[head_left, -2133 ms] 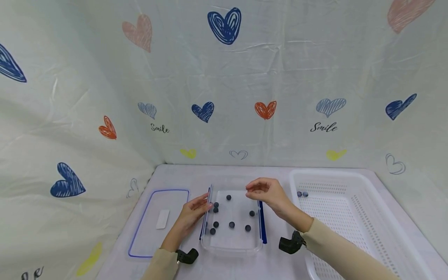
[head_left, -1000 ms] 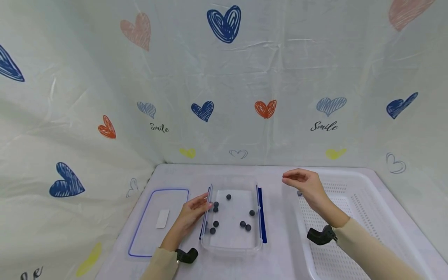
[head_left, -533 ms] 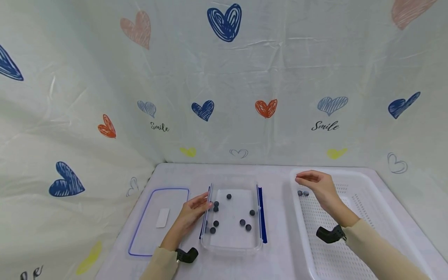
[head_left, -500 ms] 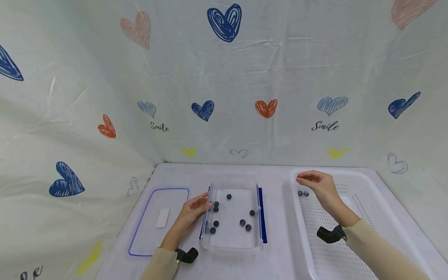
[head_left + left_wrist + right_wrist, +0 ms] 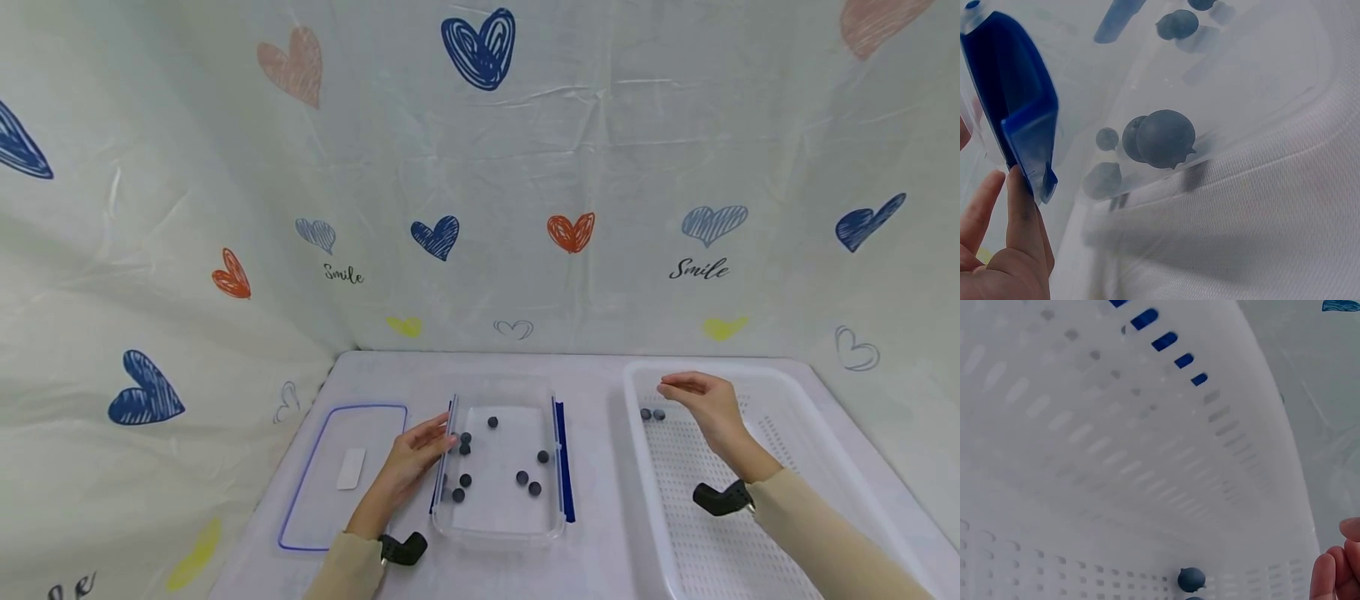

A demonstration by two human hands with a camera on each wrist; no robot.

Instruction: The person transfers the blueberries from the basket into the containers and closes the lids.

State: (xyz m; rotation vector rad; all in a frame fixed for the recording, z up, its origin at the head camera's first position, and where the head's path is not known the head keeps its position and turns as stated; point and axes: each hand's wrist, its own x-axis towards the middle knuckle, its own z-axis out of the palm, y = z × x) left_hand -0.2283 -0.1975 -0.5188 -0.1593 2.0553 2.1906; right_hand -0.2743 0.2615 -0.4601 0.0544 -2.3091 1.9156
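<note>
My left hand (image 5: pixel 408 463) touches the left side of a clear plastic box (image 5: pixel 495 527). In the left wrist view its fairly straight fingers (image 5: pixel 1021 215) rest against the box's blue clip (image 5: pixel 1035 119). Several dark blueberries (image 5: pixel 522 478) lie scattered on the box floor. Over the far left part of a white perforated basket (image 5: pixel 645 508) hovers my right hand (image 5: pixel 712 410), fingers drawn near each other, with no berry visible between them. Two blueberries (image 5: pixel 658 415) sit below and left of its fingertips; one blueberry (image 5: pixel 1192 579) shows fully in the right wrist view.
A clear lid with a blue rim (image 5: pixel 300 475) lies flat left of the box, with a white rectangular piece (image 5: pixel 351 469) on it. Another blue clip (image 5: pixel 565 462) hangs along the box's right side. A heart-printed curtain stands behind the table.
My right hand has moved right from above the box to above the basket. One blueberry in the box has rolled right, beside another. My left hand stays at the box.
</note>
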